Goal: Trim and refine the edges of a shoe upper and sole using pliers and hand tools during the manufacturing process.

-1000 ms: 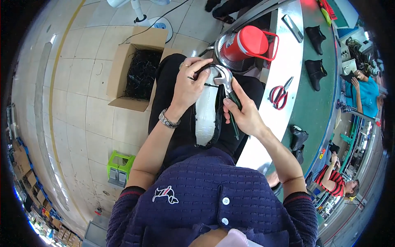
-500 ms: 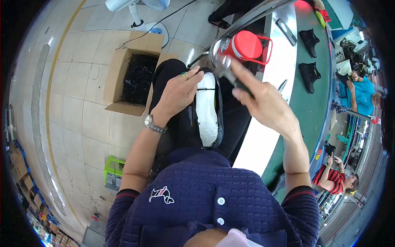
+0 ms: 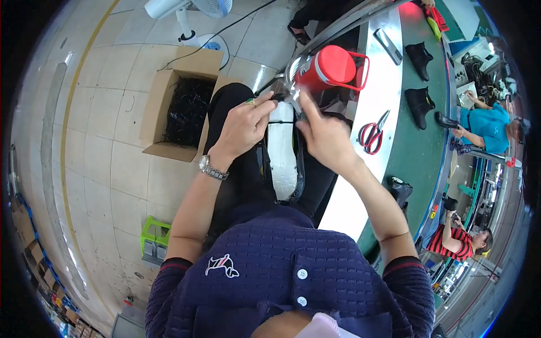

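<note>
Sole up on my lap lies a dark shoe (image 3: pixel 283 155), its white insole board showing, with a thin dark strap across it near the toe. My left hand (image 3: pixel 246 127) pinches the edge of the dark upper at the toe. A blurred metal tool, apparently a hammer (image 3: pixel 295 97), is in my right hand (image 3: pixel 332 139), whose fingers are wrapped round its grip. The tool's head is down at the toe, close to my left fingertips. Motion blur hides whether it touches the shoe.
Red-handled scissors (image 3: pixel 373 134) and a red lidded jug (image 3: pixel 337 65) are on the right. Black boots (image 3: pixel 420 107) stand on the green belt (image 3: pixel 403 149). On the left are a carton of dark scraps (image 3: pixel 155 112), a green stool (image 3: pixel 151 231) and a fan (image 3: pixel 189 11). Co-workers sit beyond the belt.
My right hand has swung the hammer down and left to the shoe's toe, uncovering the scissors. My left hand stays put. Another boot shows on the belt, and the co-worker in blue has moved.
</note>
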Demonstrator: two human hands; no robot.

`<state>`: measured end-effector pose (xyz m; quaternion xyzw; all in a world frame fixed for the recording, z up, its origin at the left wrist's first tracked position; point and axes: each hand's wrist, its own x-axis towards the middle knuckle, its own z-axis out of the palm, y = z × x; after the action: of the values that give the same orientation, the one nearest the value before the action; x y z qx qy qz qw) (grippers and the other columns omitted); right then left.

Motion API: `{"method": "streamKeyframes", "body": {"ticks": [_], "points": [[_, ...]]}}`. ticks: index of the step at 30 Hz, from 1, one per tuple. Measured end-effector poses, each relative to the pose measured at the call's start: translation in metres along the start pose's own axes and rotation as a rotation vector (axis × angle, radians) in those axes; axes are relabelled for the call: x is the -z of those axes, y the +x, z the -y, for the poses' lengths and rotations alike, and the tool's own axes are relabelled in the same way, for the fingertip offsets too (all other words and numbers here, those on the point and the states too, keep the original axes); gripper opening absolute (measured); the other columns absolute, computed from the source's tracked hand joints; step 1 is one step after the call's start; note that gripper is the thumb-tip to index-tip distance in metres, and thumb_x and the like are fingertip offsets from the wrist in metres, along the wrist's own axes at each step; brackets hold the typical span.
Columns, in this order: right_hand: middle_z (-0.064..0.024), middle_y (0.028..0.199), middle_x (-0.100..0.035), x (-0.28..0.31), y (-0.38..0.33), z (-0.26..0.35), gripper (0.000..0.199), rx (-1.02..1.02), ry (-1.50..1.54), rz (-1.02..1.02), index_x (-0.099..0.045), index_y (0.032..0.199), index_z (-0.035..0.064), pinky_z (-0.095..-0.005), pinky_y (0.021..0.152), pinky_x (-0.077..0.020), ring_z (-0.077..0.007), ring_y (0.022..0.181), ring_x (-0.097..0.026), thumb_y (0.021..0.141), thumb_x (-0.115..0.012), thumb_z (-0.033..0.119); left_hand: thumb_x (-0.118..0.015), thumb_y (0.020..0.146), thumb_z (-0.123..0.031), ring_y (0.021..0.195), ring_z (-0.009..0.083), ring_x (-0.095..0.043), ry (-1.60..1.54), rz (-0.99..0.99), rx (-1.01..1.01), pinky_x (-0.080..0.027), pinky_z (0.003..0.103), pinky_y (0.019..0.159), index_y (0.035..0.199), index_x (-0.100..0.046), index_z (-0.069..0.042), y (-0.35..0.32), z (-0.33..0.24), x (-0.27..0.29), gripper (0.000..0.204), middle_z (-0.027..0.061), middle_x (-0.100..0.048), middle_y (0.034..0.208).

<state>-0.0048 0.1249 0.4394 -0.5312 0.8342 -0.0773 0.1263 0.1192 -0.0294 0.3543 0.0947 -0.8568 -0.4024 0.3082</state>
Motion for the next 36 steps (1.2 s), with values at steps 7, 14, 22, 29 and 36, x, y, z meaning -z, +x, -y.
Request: {"method": "streamKeyframes", "body": {"ticks": [7,14,22,29,36], "points": [[-0.019,0.07,-0.064,0.043,0.007,0.028,0.06,0.094,0.137,-0.071,-0.035,0.144,0.018,-0.0443,0.059,-0.0512,-0.0372,0.065,-0.064,0.089,-0.06,0.018,-0.06,0.087,-0.007,0.084,0.0287,-0.067,-0.084,0.008,0.089,-0.052,0.033,0.074,0.101,-0.06,-0.002,-0.005,0.003,0.008,0.015,0.0152,-0.068,0.106],[-0.0168,0.07,-0.064,0.013,-0.017,0.003,0.062,-0.038,0.014,0.209,-0.028,0.147,0.0158,-0.0403,0.06,-0.0522,-0.0343,0.062,-0.065,0.092,-0.056,0.015,-0.061,0.089,-0.009,0.087,0.0181,-0.068,-0.41,0.163,0.505,-0.051,0.03,0.078,0.115,-0.048,-0.001,0.008,-0.001,0.021,0.03,0.0165,-0.068,0.111],[-0.0165,0.08,-0.066,-0.082,-0.165,-0.074,0.062,-0.633,0.165,-0.183,-0.029,0.148,0.0278,-0.0425,0.065,-0.0515,-0.0316,0.07,-0.067,0.094,-0.058,0.024,-0.053,0.087,0.002,0.098,0.0274,-0.065,-0.099,0.252,0.123,-0.049,0.032,0.083,0.116,-0.066,-0.011,0.019,-0.013,0.022,0.034,0.0145,-0.065,0.116],[-0.0183,0.108,-0.057,-0.109,-0.222,-0.13,0.051,-0.725,0.043,-0.144,-0.051,0.137,0.0291,-0.0421,0.084,-0.046,-0.031,0.097,-0.056,0.088,-0.065,0.027,-0.054,0.093,-0.006,0.096,0.0126,-0.062,-0.222,0.234,0.287,-0.047,0.024,0.081,0.127,-0.06,-0.008,0.017,-0.001,0.021,0.034,0.0096,-0.066,0.119],[-0.0163,0.086,-0.065,-0.1,-0.14,-0.229,0.042,-0.748,0.28,-0.653,-0.062,0.11,-0.0023,-0.0385,0.072,-0.0504,-0.0298,0.077,-0.064,0.082,-0.071,0.028,-0.059,0.095,-0.028,0.106,0.0096,-0.056,-0.949,-0.049,0.678,-0.045,0.024,0.089,0.148,-0.029,-0.007,-0.013,-0.013,0.019,0.064,0.0113,-0.049,0.139]]}}
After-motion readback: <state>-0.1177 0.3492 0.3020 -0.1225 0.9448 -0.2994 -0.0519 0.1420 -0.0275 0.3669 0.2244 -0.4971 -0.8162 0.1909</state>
